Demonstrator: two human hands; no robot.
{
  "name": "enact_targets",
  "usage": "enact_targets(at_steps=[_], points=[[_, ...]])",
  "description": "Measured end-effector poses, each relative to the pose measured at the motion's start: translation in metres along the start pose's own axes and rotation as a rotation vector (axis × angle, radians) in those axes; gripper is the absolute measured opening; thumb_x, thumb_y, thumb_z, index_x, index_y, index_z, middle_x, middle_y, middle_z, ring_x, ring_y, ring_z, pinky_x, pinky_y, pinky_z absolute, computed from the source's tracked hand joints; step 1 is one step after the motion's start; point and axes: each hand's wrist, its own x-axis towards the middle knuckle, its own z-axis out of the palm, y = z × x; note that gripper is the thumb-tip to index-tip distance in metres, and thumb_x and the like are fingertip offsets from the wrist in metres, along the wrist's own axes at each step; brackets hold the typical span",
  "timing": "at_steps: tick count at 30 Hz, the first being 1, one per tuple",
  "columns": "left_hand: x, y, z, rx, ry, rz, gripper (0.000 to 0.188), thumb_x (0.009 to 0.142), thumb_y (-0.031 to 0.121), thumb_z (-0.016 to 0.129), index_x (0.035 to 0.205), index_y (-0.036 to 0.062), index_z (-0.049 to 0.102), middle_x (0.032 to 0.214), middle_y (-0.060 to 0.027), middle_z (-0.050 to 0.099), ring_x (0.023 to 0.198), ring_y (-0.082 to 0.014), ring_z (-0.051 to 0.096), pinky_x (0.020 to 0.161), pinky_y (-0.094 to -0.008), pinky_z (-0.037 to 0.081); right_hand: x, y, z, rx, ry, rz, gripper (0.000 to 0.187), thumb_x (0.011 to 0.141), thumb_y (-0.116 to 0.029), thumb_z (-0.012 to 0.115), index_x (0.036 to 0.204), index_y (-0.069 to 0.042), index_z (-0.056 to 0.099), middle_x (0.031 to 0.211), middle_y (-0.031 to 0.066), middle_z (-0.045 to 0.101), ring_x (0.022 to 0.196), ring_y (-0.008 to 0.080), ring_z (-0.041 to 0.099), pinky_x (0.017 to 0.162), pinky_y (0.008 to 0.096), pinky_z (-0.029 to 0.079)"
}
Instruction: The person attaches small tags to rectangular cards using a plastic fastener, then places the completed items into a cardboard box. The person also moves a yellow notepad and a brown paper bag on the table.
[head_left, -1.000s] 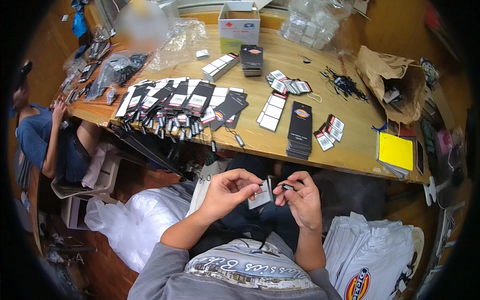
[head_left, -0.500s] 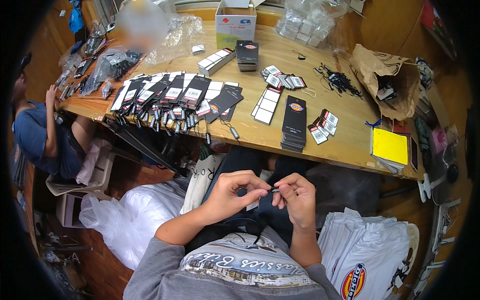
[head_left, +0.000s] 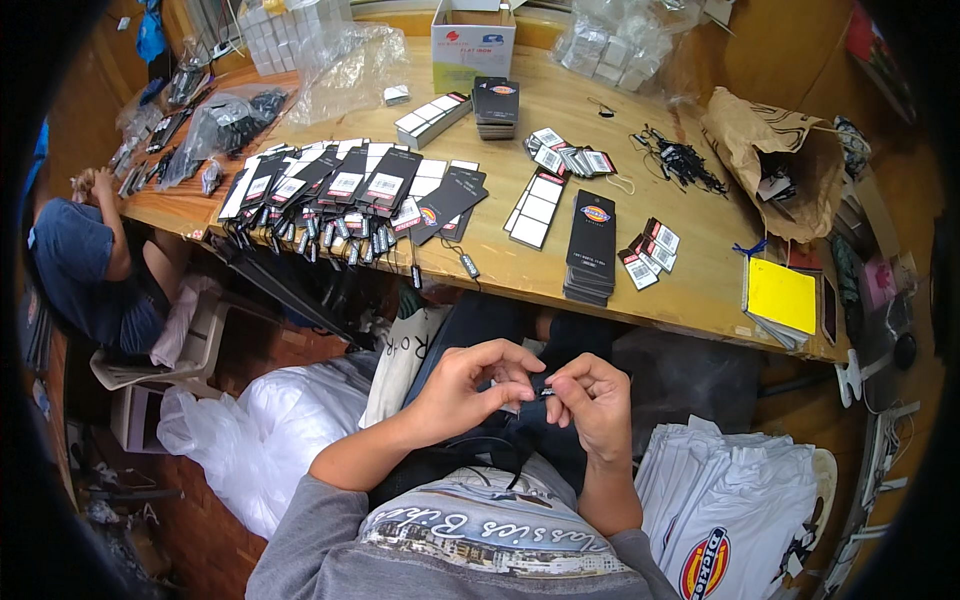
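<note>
Over my lap, both hands meet with pinched fingertips. My left hand [head_left: 470, 388] is closed, thumb against forefinger. My right hand [head_left: 594, 402] pinches a small black tag fastener [head_left: 546, 392], the kind with a thin string; any string between the hands is too fine to make out. On the table before me are a stack of black hang tags [head_left: 592, 245], sheets of white stickers [head_left: 537, 208] and a few small barcode tags [head_left: 652, 257]. To the left, a fanned row of hang tags [head_left: 345, 182] has fasteners dangling over the table edge.
Loose black fasteners [head_left: 678, 162] lie near a brown paper bag [head_left: 735, 135]. A yellow pad [head_left: 780, 295] sits at the right corner. White folded shirts [head_left: 715, 490] are at my right, a white plastic bag [head_left: 275, 430] at my left. Another person [head_left: 85, 250] sits far left.
My fingertips have shifted slightly around the fastener, which now sits a little lower and at a different tilt. The person at the left has bent lower.
</note>
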Motion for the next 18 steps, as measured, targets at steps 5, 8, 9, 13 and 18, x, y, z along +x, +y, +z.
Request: enact_targets(at_steps=[5,8,9,13,18], points=[[0.005,-0.010,0.002,-0.105,0.023,0.094,0.026,0.069,-0.006,0.059,0.094,-0.0051,0.052,0.082,-0.0094,0.058,0.077,-0.0126,0.057,0.069,-0.0230,0.047,-0.001,-0.001,-0.001,0.028,-0.021,0.035,0.009,0.079,-0.007,0.055,0.079,0.002,0.054,0.057,0.0056,0.055,0.046,0.0057,0.048,0.042,0.0143,0.035],[0.006,-0.011,0.002,-0.128,0.007,0.107,0.027,0.068,-0.008,0.059,0.094,-0.0057,0.052,0.083,-0.0099,0.058,0.079,-0.0136,0.057,0.071,-0.0238,0.048,-0.002,-0.003,0.001,0.036,-0.016,0.046,0.009,0.079,-0.007,0.055,0.079,0.002,0.053,0.057,0.0054,0.055,0.047,0.0056,0.049,0.041,0.0143,0.035],[0.007,-0.012,0.002,-0.121,0.006,0.121,0.028,0.067,-0.009,0.059,0.094,-0.0058,0.052,0.082,-0.0101,0.058,0.079,-0.0137,0.057,0.071,-0.0240,0.048,-0.002,-0.003,0.002,0.032,-0.012,0.039,0.010,0.079,-0.008,0.055,0.078,0.002,0.053,0.056,0.0056,0.054,0.045,0.0062,0.049,0.040,0.0143,0.035],[0.007,-0.016,0.003,-0.167,0.015,0.131,0.028,0.067,-0.009,0.059,0.093,-0.0060,0.052,0.082,-0.0103,0.058,0.078,-0.0137,0.057,0.070,-0.0242,0.048,-0.001,-0.002,0.006,0.011,0.001,0.020,0.012,0.078,-0.010,0.057,0.075,0.002,0.053,0.054,0.0058,0.053,0.042,0.0074,0.049,0.038,0.0143,0.035],[0.007,-0.020,0.001,-0.142,0.040,0.125,0.025,0.067,-0.008,0.059,0.092,-0.0059,0.052,0.081,-0.0102,0.058,0.076,-0.0132,0.057,0.066,-0.0230,0.047,-0.001,-0.002,0.006,-0.032,-0.043,0.043,0.008,0.079,-0.006,0.055,0.079,0.001,0.053,0.058,0.0048,0.055,0.047,0.0052,0.048,0.041,0.0142,0.035]])
